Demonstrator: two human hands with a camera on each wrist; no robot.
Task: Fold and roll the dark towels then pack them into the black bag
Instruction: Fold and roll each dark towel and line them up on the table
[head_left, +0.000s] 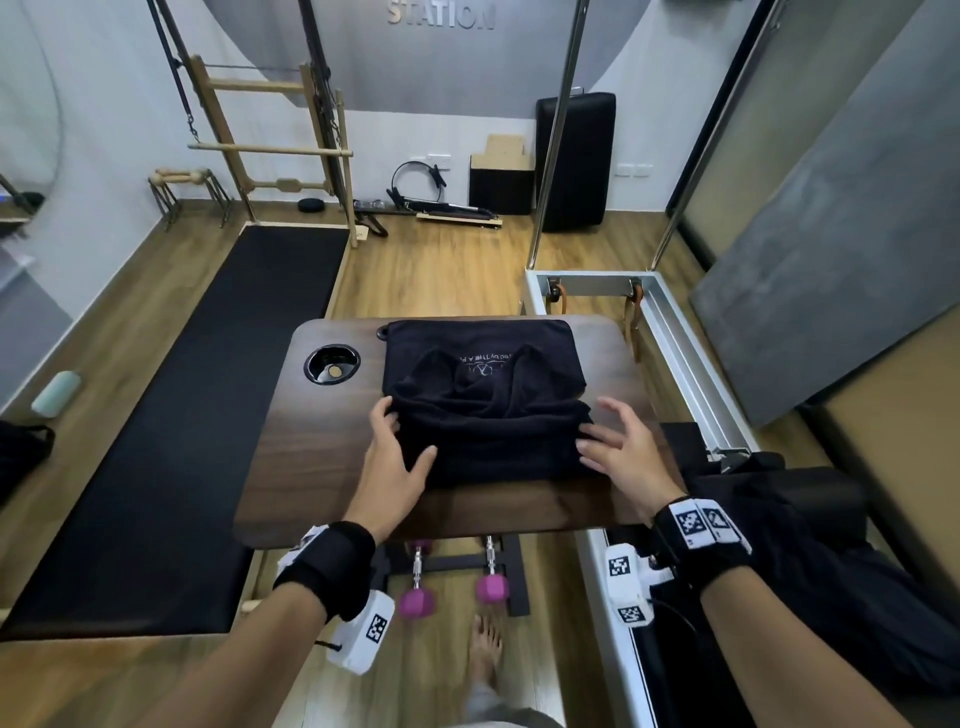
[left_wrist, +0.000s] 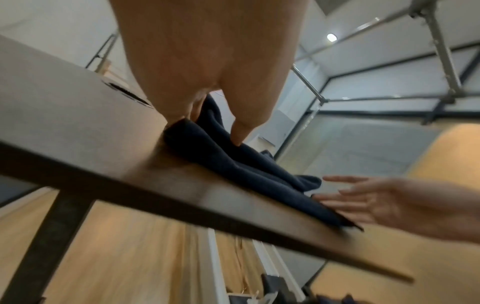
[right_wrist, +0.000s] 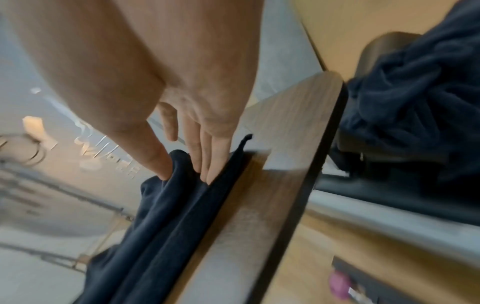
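A dark towel (head_left: 493, 441), folded into a thick band, lies across the wooden table (head_left: 322, 457), its far edge overlapping the flat black bag (head_left: 478, 338) with white lettering. My left hand (head_left: 402, 441) grips the towel's left end, thumb on top and fingers curved round the edge; in the left wrist view the thumb digs into the towel (left_wrist: 246, 168). At the towel's right end, my right hand (head_left: 613, 441) has straight, spread fingers. Its fingertips (right_wrist: 207, 174) press into the towel (right_wrist: 168, 216).
A round cup holder (head_left: 332, 364) is set into the table's far left corner. A heap of more dark towels (head_left: 779, 519) lies to the right of the table. Pink dumbbells (head_left: 415, 603) and a bare foot (head_left: 485, 654) are below the near edge. A black mat (head_left: 208, 415) lies left.
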